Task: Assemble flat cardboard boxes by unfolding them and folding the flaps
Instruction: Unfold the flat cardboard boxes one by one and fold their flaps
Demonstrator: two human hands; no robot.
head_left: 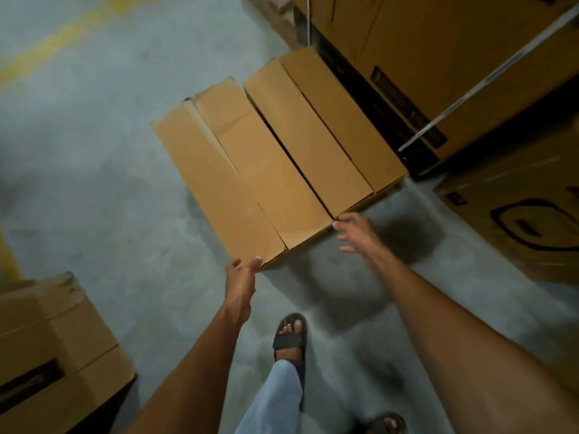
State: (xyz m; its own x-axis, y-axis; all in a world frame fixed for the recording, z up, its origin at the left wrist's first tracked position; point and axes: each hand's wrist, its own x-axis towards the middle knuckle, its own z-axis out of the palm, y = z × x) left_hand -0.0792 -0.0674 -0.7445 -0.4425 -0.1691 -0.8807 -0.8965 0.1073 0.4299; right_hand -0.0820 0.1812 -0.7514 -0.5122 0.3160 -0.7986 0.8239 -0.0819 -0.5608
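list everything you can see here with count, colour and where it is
long cardboard boxes: 2, brown, side by side on the floor at centre, top flaps folded shut
printed cartons: at least 2, brown with black print, upper right and right edge
strap: 1, white, across the upper-right carton
slotted carton: 1, brown, lower left
floor line: 1, yellow, upper left on the grey floor
sandals: 2, dark, bottom centre
trouser leg: 1, light blue, bottom centre
left hand: 1, touches the left box's near corner
right hand: 1, fingers spread, at the right box's near corner
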